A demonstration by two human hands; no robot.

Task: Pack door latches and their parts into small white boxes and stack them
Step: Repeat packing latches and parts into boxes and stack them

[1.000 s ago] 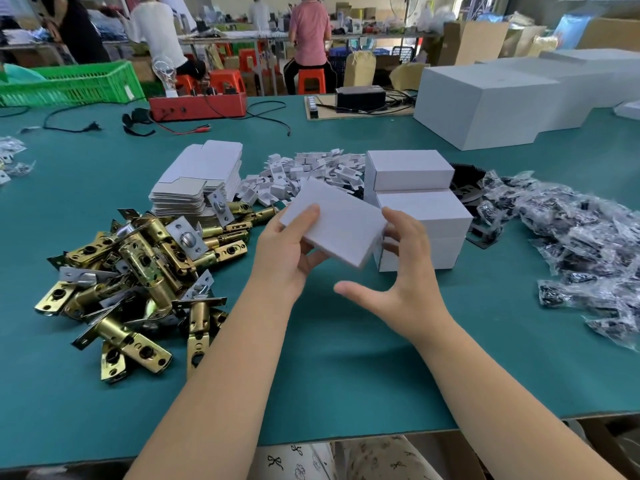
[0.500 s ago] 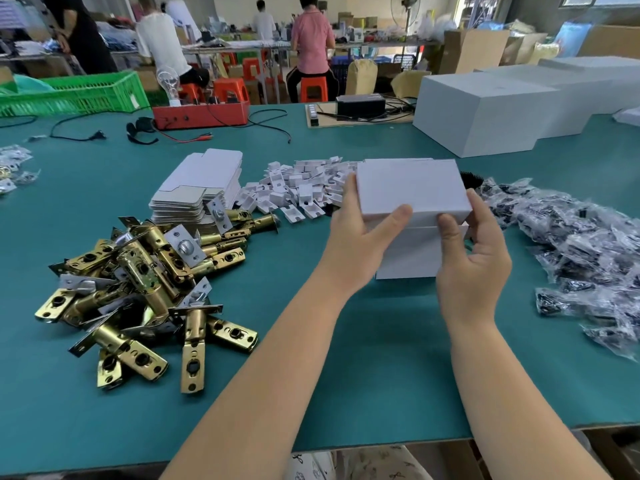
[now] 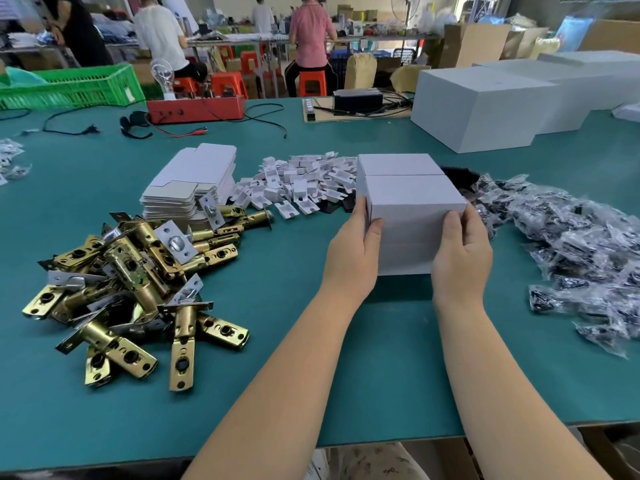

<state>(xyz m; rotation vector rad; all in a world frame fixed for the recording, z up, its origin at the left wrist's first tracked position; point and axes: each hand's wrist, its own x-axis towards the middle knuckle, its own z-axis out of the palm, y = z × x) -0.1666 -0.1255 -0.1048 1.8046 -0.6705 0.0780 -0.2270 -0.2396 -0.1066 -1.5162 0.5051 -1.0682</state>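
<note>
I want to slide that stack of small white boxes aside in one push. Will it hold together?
Probably not if pushed high: the stack of small white boxes is several separate layers, so the top could shear off. Both the left hand and right hand steady its sides, which suggests it shifts easily. A low push on the table seems safer.

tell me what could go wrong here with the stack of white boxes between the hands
1. The stack of white boxes is several high and narrow; if the left hand and right hand let go unevenly, the top box could slide off.
2. The bagged parts lie close on its right, so a nudge might tip it onto them.
3. The white plastic pieces crowd the back, leaving little room for another stack.
</note>
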